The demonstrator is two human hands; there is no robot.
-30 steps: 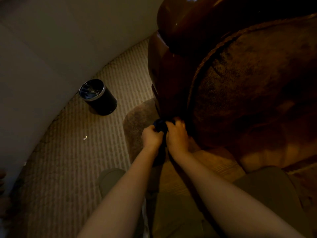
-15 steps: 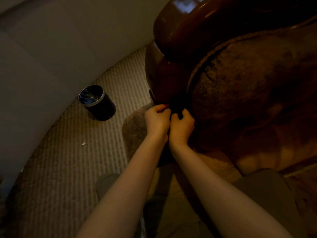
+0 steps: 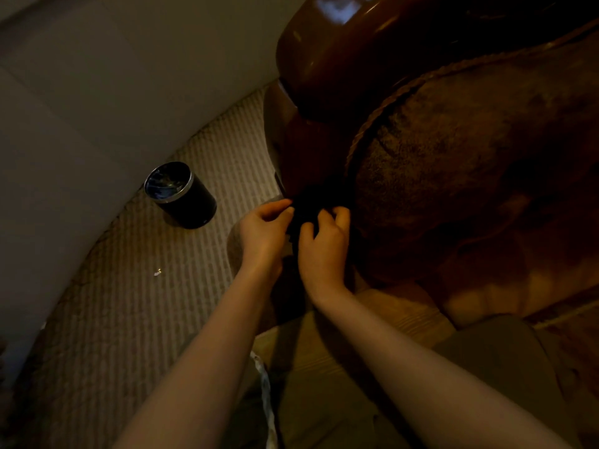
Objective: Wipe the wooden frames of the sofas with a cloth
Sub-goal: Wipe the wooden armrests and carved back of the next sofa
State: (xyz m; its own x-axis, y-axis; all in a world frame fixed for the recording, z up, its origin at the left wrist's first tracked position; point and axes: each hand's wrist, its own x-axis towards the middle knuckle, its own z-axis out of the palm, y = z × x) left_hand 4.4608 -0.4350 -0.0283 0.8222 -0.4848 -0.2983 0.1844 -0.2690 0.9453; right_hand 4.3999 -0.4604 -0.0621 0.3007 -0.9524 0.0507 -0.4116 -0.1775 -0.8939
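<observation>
Both hands meet at the lower front of the sofa's wooden frame [image 3: 311, 147], where a dark cloth [image 3: 308, 205] is bunched between them. The left hand [image 3: 264, 230] pinches the cloth's left edge with thumb and curled fingers; the right hand [image 3: 324, 244] grips its right side, fingers curled over the top. The cloth is very dark in this dim light, so its folds and exact outline are hard to make out, but it sits against the glossy brown wood just left of the cushion [image 3: 470, 176]. A braided cord trim [image 3: 366, 131] runs along the cushion's edge, beside the frame. Higher up, the rounded arm [image 3: 340, 37] of the frame catches a pale reflection.

On the left, a black bin [image 3: 183, 196] with a shiny rim stands on the striped carpet [image 3: 129, 303], well apart from the hands and near the pale wall [image 3: 97, 76]. A small white scrap [image 3: 158, 272] lies on the carpet nearer the person. The person's knees in drab trousers [image 3: 324, 400] fill the near edge, beneath both bare forearms.
</observation>
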